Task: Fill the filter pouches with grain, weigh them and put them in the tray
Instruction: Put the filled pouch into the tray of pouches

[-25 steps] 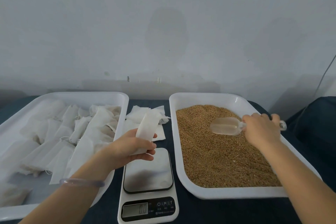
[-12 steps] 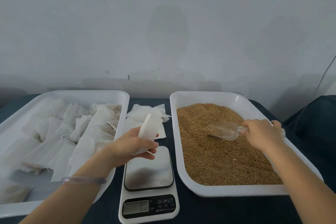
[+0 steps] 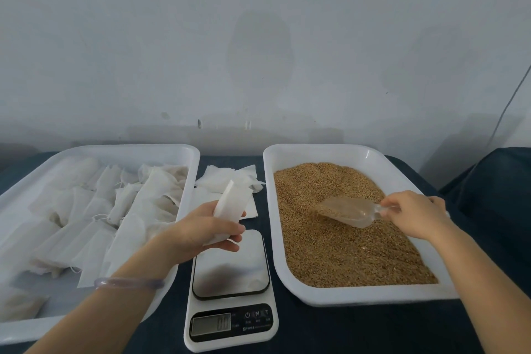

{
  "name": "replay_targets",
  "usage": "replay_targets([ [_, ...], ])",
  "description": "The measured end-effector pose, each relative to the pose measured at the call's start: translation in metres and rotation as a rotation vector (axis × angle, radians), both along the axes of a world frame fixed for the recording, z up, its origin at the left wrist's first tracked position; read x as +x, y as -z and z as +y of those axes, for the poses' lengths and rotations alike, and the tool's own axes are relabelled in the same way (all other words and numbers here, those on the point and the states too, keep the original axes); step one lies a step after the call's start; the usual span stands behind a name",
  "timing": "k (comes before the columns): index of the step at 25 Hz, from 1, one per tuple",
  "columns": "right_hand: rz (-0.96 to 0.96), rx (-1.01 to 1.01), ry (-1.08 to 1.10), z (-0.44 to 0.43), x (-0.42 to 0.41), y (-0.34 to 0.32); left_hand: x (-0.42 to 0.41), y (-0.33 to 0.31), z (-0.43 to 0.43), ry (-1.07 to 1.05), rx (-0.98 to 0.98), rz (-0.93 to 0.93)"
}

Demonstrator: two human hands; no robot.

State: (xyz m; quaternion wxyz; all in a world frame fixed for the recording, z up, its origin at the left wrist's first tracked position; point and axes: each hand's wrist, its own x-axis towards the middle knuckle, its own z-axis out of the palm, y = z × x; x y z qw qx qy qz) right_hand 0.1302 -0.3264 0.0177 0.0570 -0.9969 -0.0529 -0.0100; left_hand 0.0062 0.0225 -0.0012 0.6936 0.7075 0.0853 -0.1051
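1. The left hand (image 3: pixel 201 228) gripped a thin white paper filter pouch (image 3: pixel 230 204), with fingers and thumb curled round its lower part. The pouch stood nearly upright over the far edge of the scale. This was judged to keep its mouth uppermost for filling.
2. The right hand (image 3: pixel 416 215) pinched the handle of a clear plastic scoop (image 3: pixel 347 211). The scoop bowl lay tilted in the golden-brown grain (image 3: pixel 344 253) and was partly loaded. The step in hand was judged to be scooping.
3. The grain filled a white rectangular plastic tray (image 3: pixel 373 297) on the right, just beside the scale. This placement was judged to keep the transfer short.
4. A white digital kitchen scale with a steel platform (image 3: pixel 230 264) stood between the two trays. Its display could not be read.
5. A second white plastic tray (image 3: pixel 172 149) on the left held many white pouches (image 3: pixel 123 204) in loose rows. This was judged to be the receiving tray.
6. A stack of flat white pouches (image 3: pixel 230 178) lay behind the scale, near the left hand.
7. Everything rested on a dark blue cloth surface (image 3: pixel 344 330).
8. A pale grey, faintly stained wall (image 3: pixel 258 37) stood behind, with a thin cable (image 3: pixel 511 100) at the right.
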Motion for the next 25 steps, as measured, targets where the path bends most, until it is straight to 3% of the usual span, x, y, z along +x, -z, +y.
replay_targets([
  [6,0.097,0.123,-0.049,-0.012,-0.006,0.003,0.0,-0.017,-0.019,0.07,0.097,-0.065],
  [9,0.115,0.251,-0.098,-0.014,-0.011,-0.004,0.015,-0.032,-0.055,0.135,0.255,-0.16],
  [17,0.008,0.487,-0.198,-0.022,-0.036,-0.042,0.045,-0.023,-0.093,0.016,0.471,-0.218],
  [21,0.004,0.492,-0.298,-0.018,-0.044,-0.062,0.042,-0.019,-0.083,0.015,0.546,-0.222],
  [25,-0.018,0.323,-0.32,-0.01,-0.043,-0.074,0.038,-0.018,-0.081,0.068,0.613,-0.24],
])
